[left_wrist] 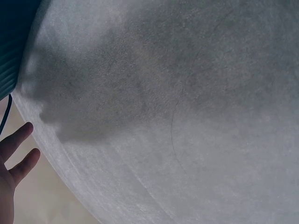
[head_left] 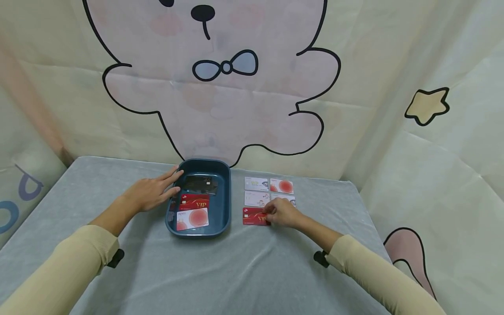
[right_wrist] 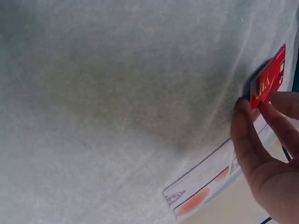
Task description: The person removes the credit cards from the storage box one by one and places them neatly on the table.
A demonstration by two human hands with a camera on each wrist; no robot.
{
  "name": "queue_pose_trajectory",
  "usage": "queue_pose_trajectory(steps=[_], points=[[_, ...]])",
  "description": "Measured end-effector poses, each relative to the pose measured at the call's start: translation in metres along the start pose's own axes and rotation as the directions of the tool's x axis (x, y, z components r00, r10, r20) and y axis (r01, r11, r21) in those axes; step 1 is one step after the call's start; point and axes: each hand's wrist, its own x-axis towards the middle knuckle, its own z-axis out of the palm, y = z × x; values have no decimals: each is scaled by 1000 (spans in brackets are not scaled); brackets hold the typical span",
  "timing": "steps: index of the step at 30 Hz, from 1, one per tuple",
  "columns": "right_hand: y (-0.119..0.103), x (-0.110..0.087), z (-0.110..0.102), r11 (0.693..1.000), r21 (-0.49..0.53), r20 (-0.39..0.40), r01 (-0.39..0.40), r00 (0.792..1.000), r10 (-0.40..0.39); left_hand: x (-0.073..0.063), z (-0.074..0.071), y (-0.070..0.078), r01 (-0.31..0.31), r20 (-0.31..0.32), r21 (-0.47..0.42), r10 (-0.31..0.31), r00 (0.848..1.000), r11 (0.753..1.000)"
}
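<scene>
From where I sit, my right-hand grip has thumb and fingertips pinching the right end of a red VIP card. In the right wrist view I see that card at a tilt, with a dark shadow along one edge. It sits at the bottom left of a small block of cards, to the right of the tray.

Just above it I have a pale card with faint pink marks; beside that, a partly hidden card shows past my knuckles. The top row holds a silvery VIP card and a white card with a red disc.

My left-hand grip holds nothing between its fingers; they are extended and spread, touching the left rim of the dark blue tray. Inside the tray I count a black VIP card towards the far end, a second red VIP card, and a red-disc card nearest me.

Everything rests on a tabletop draped in grey-blue cloth. Behind it hangs a curtain with a cartoon animal wearing a blue bow tie; a yellow star is off to the right.
</scene>
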Motion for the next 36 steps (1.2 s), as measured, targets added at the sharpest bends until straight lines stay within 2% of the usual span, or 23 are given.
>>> queue_pose_trajectory(steps=[6,10,14,19,27,31,36], points=[[-5,-1,-4,999,-38,-11,-3,1000,3,2,2,0,3,6,3,-3,1000,1000],[-14,-1,-13,999,-31,-37,36,999,-37,2,1,0,1,7,1,-1,1000,1000],[-30,3,-26,993,40,-55,113,992,-111,2,1,0,-3,3,-4,3,1000,1000],[-55,10,-32,981,122,-67,153,987,-145,1,3,-1,0,10,-9,0,1000,1000],[-90,26,-14,939,277,-95,204,978,-185,-2,1,-3,-6,5,-2,6,1000,1000],[-102,37,-3,924,319,-47,209,978,-205,-2,0,-3,-11,3,4,11,1000,1000],[-113,48,1,938,284,65,198,972,-225,1,1,-2,-13,2,8,13,1000,1000]])
